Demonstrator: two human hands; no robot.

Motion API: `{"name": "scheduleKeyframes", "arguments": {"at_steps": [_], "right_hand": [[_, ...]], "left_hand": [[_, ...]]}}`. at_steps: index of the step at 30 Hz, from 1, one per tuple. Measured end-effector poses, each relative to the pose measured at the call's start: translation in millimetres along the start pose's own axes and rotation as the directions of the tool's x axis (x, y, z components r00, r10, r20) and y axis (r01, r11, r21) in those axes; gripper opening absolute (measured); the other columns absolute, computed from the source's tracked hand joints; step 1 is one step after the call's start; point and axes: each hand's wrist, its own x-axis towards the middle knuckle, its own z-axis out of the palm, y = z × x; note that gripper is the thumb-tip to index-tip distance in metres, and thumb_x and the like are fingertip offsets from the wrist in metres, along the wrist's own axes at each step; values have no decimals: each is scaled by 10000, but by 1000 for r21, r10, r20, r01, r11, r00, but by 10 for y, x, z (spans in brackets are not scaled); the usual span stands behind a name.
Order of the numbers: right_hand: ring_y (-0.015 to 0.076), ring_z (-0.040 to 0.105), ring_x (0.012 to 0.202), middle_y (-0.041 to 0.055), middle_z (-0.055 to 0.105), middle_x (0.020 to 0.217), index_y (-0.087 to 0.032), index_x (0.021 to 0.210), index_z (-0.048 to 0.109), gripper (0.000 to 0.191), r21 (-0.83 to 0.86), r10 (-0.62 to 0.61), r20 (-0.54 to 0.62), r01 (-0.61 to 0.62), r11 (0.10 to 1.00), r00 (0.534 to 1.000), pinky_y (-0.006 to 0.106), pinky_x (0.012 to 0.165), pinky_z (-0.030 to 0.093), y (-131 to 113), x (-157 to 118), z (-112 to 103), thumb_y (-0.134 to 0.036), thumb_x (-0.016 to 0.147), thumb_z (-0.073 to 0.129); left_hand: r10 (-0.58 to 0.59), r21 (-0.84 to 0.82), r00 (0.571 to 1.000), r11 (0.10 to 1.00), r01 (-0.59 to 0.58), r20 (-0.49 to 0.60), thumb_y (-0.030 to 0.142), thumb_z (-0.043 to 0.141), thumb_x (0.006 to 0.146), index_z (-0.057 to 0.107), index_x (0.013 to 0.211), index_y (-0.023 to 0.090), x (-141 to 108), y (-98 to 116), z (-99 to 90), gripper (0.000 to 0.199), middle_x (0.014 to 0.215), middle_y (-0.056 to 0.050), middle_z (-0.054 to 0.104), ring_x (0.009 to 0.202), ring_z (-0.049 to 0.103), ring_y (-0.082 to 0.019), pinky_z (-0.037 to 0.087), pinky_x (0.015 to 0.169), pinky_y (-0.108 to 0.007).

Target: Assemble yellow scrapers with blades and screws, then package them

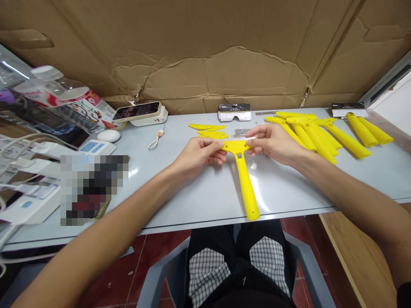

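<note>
A yellow plastic scraper (246, 184) with a wide head and a long handle is held over the table, its handle pointing toward me. My left hand (205, 150) pinches the left end of the head between thumb and fingers. At the right end of the head, my right hand (271, 143) has its thumb and fingers closed on the edge. Just beyond lie flat yellow strips (208, 127) and thin metal blades (241, 131). Small metal bits, partly hidden, lie under my right hand.
Several yellow scraper handles (316, 132) are heaped at the right. Small boxes (234, 113) stand near the cardboard wall (224, 51). Leftward are a phone on a stand (138, 112), a short cable (156, 140), a white mouse (109, 136), bottles (80, 102) and power strips (32, 201).
</note>
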Motion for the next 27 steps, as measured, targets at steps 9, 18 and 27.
{"name": "scheduleKeyframes", "arguments": {"at_steps": [9, 18, 27], "right_hand": [[156, 750, 601, 61, 780, 714, -167, 914, 777, 151, -8, -2, 0, 2, 1000, 1000, 254, 582, 610, -26, -6, 20, -75, 823, 854], [150, 745, 595, 51, 772, 705, -165, 909, 776, 157, -10, -5, -13, 5, 1000, 1000, 251, 587, 619, -39, -11, 16, -60, 815, 847], [158, 751, 596, 35, 758, 672, -175, 917, 783, 155, -21, -10, -4, 10, 1000, 1000, 256, 600, 627, -32, -9, 2, -80, 818, 856]], "left_hand": [[-44, -29, 998, 999, 45, 38, 120, 704, 1024, 835, 930, 50, 1, 12, -14, 176, 872, -154, 837, 661, 755, -136, 625, 653, -233], [-103, -53, 993, 993, 107, 62, 145, 711, 1018, 829, 979, 42, 33, -13, -41, 162, 836, -155, 822, 619, 758, -153, 615, 579, -235], [-49, -21, 996, 999, 50, 68, 153, 775, 946, 826, 852, 68, 33, -39, -60, 137, 844, -147, 820, 629, 720, -131, 595, 608, -239]]}}
